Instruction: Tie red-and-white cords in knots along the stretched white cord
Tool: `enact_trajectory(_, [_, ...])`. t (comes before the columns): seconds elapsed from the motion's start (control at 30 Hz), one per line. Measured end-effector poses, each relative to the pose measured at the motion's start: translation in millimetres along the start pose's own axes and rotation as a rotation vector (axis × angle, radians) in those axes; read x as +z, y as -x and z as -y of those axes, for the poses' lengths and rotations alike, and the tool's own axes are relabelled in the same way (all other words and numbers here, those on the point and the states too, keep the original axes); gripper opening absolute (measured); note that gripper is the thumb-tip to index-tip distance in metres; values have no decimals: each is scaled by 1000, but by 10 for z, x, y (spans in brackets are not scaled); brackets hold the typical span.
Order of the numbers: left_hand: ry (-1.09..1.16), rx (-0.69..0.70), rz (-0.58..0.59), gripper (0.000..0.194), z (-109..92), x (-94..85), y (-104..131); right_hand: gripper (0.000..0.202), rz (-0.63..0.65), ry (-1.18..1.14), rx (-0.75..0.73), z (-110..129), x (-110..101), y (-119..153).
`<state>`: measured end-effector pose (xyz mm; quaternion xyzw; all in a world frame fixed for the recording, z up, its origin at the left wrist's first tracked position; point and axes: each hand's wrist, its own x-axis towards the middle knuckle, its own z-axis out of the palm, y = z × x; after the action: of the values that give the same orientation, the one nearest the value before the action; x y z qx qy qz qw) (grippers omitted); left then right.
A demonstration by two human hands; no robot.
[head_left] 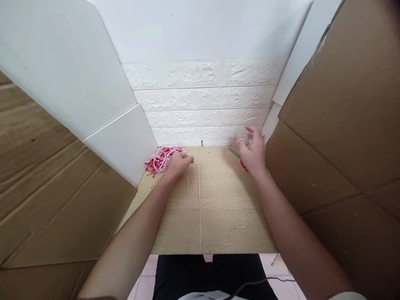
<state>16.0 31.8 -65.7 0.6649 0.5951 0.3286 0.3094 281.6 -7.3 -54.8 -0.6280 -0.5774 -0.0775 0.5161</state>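
The pale cord [200,200] ran taut from twelve to six; I judged a tug could tangle it with loose strands [241,226] or the scissors [236,153] at one. The left hand [183,163], at eleven, had its grip pinched narrow — the blurred right hand's [253,152] I couldn't tell. Cardboard [325,150] hemmed both sides; the surface [218,239] gave room toward five.

A thin pale cord [200,216] runs straight down the board [175,233], red and white cords [159,160] heaped far left.

I observe brown cardboard [331,125] on both sides, a white brick-patterned wall [196,98] behind, pink floor tiles [148,266] below.
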Motion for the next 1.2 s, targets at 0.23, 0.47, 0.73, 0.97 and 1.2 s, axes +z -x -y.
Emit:
enact_trajectory(0.23, [74,-6,2,22,-58,-13,22,38,395,274,152,55,150,146])
enact_trajectory(0.47, [97,-17,6,21,-77,-4,42,17,413,-49,-6,408,312,420])
enact_trajectory(0.73, [141,-26,9,18,-109,13,44,16,656,-341,109,567,487,611])
enact_trajectory(0.97, [75,64,85,22,-155,-8,89,25,775,-787,630,646,558,676])
enact_trajectory(1.2, [-15,168,265,25,-298,-141,187,18,782,-1104,887,652,520,639])
